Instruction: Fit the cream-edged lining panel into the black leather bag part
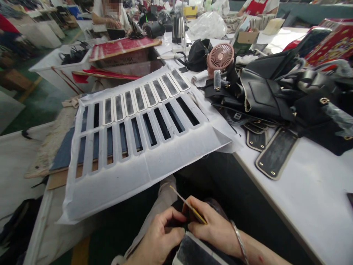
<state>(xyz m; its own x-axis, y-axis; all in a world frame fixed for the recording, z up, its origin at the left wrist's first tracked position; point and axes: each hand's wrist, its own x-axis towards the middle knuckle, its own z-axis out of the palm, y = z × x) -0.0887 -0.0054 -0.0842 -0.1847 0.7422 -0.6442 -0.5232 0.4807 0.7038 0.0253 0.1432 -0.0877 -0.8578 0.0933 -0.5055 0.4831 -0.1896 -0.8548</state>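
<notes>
At the bottom centre, my left hand [160,233] pinches the upper edge of a black panel with a pale border [193,252]. My right hand [213,224], with a bracelet at the wrist, closes on the same piece from the other side. A thin yellow stick [196,213] lies between its fingers, its tip pointing up and left. The fingertips partly hide the panel's edge. Ahead is a white slotted sheet [154,162] with a row of black pale-edged strips [150,95] along its far side.
Black bags [264,95] are heaped on the white table [311,191] at right, beside a pink fan [220,57] and black tags with eyelets [277,152]. A white bin [44,68] stands at left. Two people are at the far tables.
</notes>
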